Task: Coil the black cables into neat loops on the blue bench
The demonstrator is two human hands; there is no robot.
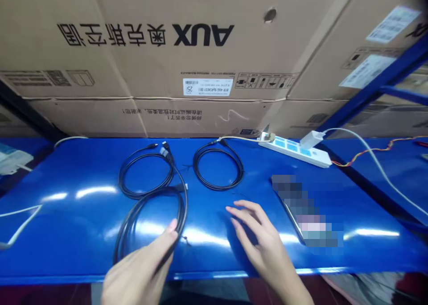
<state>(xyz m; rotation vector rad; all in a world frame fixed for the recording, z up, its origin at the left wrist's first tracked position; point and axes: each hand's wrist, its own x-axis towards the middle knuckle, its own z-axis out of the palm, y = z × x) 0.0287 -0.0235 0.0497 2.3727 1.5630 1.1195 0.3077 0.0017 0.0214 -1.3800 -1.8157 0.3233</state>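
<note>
Left hand (pixel 138 269), right hand (pixel 261 240), well apart

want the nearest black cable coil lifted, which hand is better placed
Left, probably: the left hand already appears to grip the black cable coil, while the right hand is apart from it, over the blue table.

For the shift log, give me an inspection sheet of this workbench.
surface: glossy blue bench
job's things: front black coil
clutter: power strip, white charger, pixelated object
grippers: left hand on the front coil; right hand open, holding nothing
cables: rear left coil, rear right coil, white cable, red-yellow wire
surroundings: AUX carton, blue rack
</note>
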